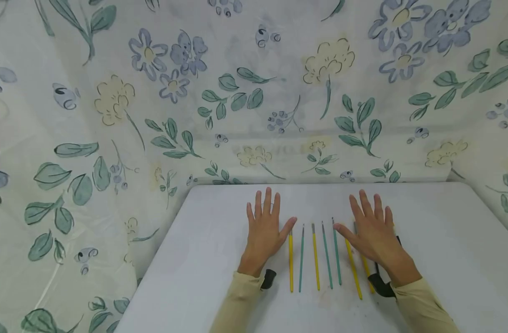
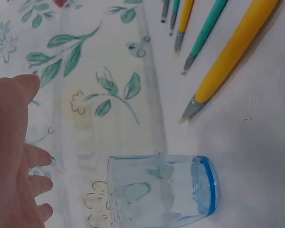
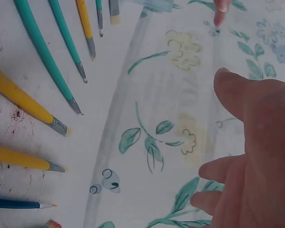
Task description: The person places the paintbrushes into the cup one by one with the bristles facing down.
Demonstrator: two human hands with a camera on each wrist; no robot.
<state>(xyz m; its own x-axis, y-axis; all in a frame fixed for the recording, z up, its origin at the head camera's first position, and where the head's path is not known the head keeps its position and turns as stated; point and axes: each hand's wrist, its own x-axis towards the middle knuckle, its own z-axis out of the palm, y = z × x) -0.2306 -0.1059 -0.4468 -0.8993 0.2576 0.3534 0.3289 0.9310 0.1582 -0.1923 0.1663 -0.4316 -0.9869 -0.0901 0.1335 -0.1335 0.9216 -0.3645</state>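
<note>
Several paintbrushes lie side by side on a white table (image 1: 187,259), some with yellow handles and some with teal ones. My left hand (image 1: 264,233), fingers straight and spread, is left of a yellow paintbrush (image 1: 291,263). In the left wrist view a clear cup with a blue-rimmed base (image 2: 156,190) is near that hand. My right hand (image 1: 374,238) is also spread out, above the right-hand brushes, and hides parts of them. Below it in the right wrist view are yellow brushes (image 3: 23,104) and a dark blue brush (image 3: 14,203). Neither hand holds anything.
A floral sheet (image 1: 220,125) hangs behind the table and down its left side. Black camera mounts show at the left wrist (image 1: 268,280) and right wrist (image 1: 380,285). Small reddish stains (image 3: 16,114) mark the tabletop near the brushes.
</note>
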